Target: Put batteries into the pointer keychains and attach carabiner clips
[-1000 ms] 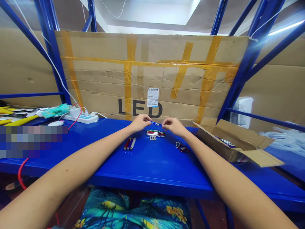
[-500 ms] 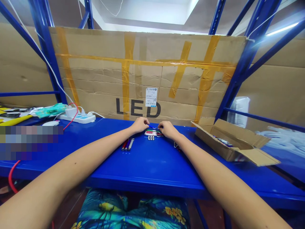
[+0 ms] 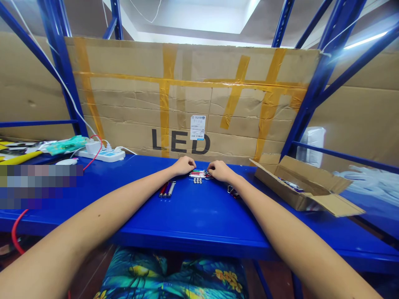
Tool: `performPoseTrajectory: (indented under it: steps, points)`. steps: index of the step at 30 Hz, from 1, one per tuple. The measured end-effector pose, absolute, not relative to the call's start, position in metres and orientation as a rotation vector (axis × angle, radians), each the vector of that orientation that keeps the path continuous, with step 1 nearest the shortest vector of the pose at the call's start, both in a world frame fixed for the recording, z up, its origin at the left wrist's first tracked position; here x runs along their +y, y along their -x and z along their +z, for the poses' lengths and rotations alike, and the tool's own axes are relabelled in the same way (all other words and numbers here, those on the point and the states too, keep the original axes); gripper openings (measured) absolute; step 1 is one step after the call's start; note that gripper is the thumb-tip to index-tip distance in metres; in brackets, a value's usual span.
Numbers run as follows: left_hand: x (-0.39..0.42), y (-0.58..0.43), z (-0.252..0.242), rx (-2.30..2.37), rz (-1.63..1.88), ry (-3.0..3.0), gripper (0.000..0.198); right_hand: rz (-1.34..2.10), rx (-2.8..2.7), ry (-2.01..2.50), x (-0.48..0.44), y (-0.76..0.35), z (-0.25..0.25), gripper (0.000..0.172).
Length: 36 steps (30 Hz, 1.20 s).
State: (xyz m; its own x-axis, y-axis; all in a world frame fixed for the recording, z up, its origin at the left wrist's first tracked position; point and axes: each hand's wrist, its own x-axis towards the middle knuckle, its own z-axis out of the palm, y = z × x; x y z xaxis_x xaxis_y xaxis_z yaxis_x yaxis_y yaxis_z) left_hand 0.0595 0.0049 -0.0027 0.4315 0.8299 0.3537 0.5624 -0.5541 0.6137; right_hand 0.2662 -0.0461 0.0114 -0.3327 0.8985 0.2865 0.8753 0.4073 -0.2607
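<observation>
At the back of the blue table lies a row of slim metal penlight-like tubes (image 3: 196,175) in several colours, with metal clips at the right end. My left hand (image 3: 183,166) pinches at the left end of the rearmost one, a blue tube. My right hand (image 3: 219,170) has its fingers closed at the right end of that tube, which is small and partly hidden. Just in front of the row sit several small silver round pieces (image 3: 197,180). Nearer my left forearm lie red, dark blue and silver tubes (image 3: 167,189). Metal clips (image 3: 231,190) show beside my right forearm.
An open cardboard box (image 3: 289,193) with more tubes stands on the right. A white power strip (image 3: 107,155) with plugs and cables is at the left rear. A large taped cardboard panel (image 3: 131,104) closes off the back, between blue rack posts (image 3: 307,110).
The blue tube, earlier raised and slightly slanted between both hands, has come down level against the back of the row. Both hands have lowered slightly with it.
</observation>
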Motion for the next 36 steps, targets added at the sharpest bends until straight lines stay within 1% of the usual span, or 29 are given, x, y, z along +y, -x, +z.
performPoseTrajectory:
  steps: [6,9,11,13,17,20,27,30,34,36]
  points:
    - [0.003,-0.056,-0.001,1.202,0.913,-2.283,0.012,0.115,-2.275,1.504,-0.050,-0.266,0.013,0.023]
    - [-0.001,-0.047,0.006,1.224,0.952,-2.297,0.011,0.016,-2.269,1.446,-0.055,-0.266,0.016,0.023]
    - [-0.006,-0.036,0.014,1.187,0.904,-2.342,0.011,-0.040,-2.273,1.338,-0.064,-0.261,0.020,0.023]
    - [-0.014,-0.023,0.026,1.083,0.719,-2.351,0.009,-0.013,-2.308,1.185,-0.079,-0.249,0.024,0.025]
    - [-0.032,0.001,0.049,0.999,0.209,-2.273,0.010,0.099,-2.535,0.869,-0.117,-0.217,0.026,0.028]
    - [-0.040,0.007,0.058,0.966,0.062,-2.218,0.010,0.148,-2.668,0.725,-0.134,-0.198,0.022,0.033]
    - [-0.042,0.006,0.058,0.945,-0.014,-2.172,0.016,0.149,-2.748,0.723,-0.129,-0.195,0.017,0.039]
    - [-0.039,0.008,0.056,0.987,0.007,-2.209,0.016,0.124,-2.772,0.726,-0.129,-0.195,0.017,0.037]
    - [-0.033,0.008,0.053,1.005,0.004,-2.261,0.018,0.199,-2.758,0.687,-0.129,-0.195,0.018,0.028]
    - [-0.029,0.008,0.051,1.010,-0.025,-2.296,0.020,0.218,-2.757,0.706,-0.130,-0.195,0.019,0.027]
